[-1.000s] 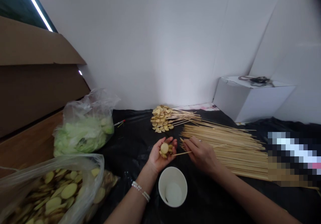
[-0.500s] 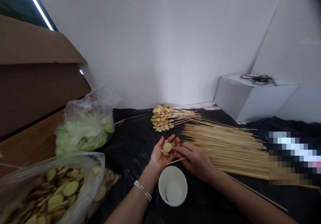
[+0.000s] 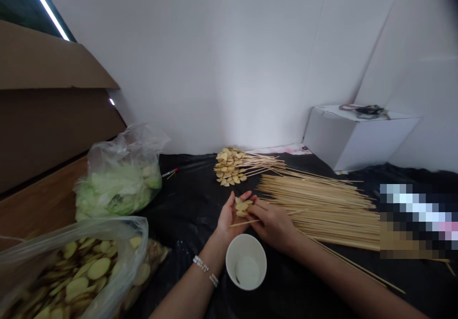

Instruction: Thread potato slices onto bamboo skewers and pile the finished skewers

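My left hand (image 3: pixel 229 216) is cupped palm up over the black table cover, holding a few pale potato slices (image 3: pixel 242 207). My right hand (image 3: pixel 274 223) is pressed against it from the right, fingers closed on a thin bamboo skewer (image 3: pixel 243 222) whose tip points left under the slices. A white paper cup (image 3: pixel 246 262) stands just in front of both wrists. A wide pile of bare bamboo skewers (image 3: pixel 322 207) lies right of my hands. Behind them rests a heap of finished potato skewers (image 3: pixel 231 166).
A clear plastic bag of potato slices (image 3: pixel 77 271) sits at the near left, a bag of green leaves (image 3: pixel 119 180) behind it. Brown cardboard (image 3: pixel 50 104) rises at far left. A white box (image 3: pixel 358 135) stands at the back right. A pen (image 3: pixel 170 172) lies beside the leaves.
My right hand has moved left from the skewer pile with one skewer and closed in against my left hand. The slices in my left hand have shifted towards its fingertips.
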`<move>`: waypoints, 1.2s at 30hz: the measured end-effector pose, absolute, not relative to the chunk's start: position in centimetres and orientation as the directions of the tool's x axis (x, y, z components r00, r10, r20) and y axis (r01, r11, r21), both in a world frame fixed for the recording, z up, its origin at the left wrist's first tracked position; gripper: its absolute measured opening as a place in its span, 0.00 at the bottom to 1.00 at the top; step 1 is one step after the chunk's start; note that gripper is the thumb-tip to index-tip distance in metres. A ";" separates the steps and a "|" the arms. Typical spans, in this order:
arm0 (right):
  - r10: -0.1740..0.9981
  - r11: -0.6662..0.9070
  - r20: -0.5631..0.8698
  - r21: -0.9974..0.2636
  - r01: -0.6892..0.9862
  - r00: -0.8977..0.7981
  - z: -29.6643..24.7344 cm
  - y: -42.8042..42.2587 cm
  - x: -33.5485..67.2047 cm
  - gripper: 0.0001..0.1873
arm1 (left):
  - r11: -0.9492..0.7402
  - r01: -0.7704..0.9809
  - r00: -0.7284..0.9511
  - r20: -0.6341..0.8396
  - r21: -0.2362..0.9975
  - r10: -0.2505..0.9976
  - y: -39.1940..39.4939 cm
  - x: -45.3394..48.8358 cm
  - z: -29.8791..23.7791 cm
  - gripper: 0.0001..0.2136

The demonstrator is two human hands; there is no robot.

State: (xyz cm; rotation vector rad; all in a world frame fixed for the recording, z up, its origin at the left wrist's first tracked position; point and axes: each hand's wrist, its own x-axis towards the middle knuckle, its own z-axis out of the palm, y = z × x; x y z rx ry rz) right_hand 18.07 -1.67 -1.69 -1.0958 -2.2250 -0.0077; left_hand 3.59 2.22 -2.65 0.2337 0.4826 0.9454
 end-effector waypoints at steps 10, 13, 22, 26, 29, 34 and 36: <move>0.825 0.510 0.481 -0.407 0.757 -0.297 1.7 -1.2 20.8 0.07 | 0.623 -0.671 0.509 -0.360 0.403 0.782 1.7 3.8 -1.8 0.08; 0.836 0.492 0.465 -0.397 0.775 -0.293 1.5 -1.0 20.9 0.07 | 0.543 -0.597 0.448 -0.316 0.590 0.836 1.3 4.0 -1.8 0.13; 0.857 0.430 0.448 -0.352 0.831 -0.254 1.6 -1.4 20.9 0.17 | 0.403 -0.548 0.291 -0.284 0.733 0.914 1.7 3.8 -2.3 0.11; 0.832 0.411 0.491 -0.233 0.881 -0.258 1.4 -2.0 21.0 0.16 | 0.385 -0.703 0.251 -0.297 0.598 0.921 2.4 3.0 -2.3 0.09; 0.823 0.404 0.483 -0.126 0.906 -0.300 0.5 -2.1 21.0 0.15 | 0.377 -0.757 0.235 -0.316 0.533 0.919 2.7 2.6 -2.3 0.06; 0.802 0.444 0.488 -0.100 0.891 -0.345 -0.9 -2.1 21.0 0.12 | 0.385 -0.788 0.227 -0.354 0.481 0.907 2.7 2.6 -1.9 0.04; 0.794 0.449 0.499 -0.099 0.888 -0.346 -1.1 -2.1 21.0 0.13 | 0.388 -0.791 0.231 -0.357 0.473 0.905 2.7 2.6 -1.9 0.04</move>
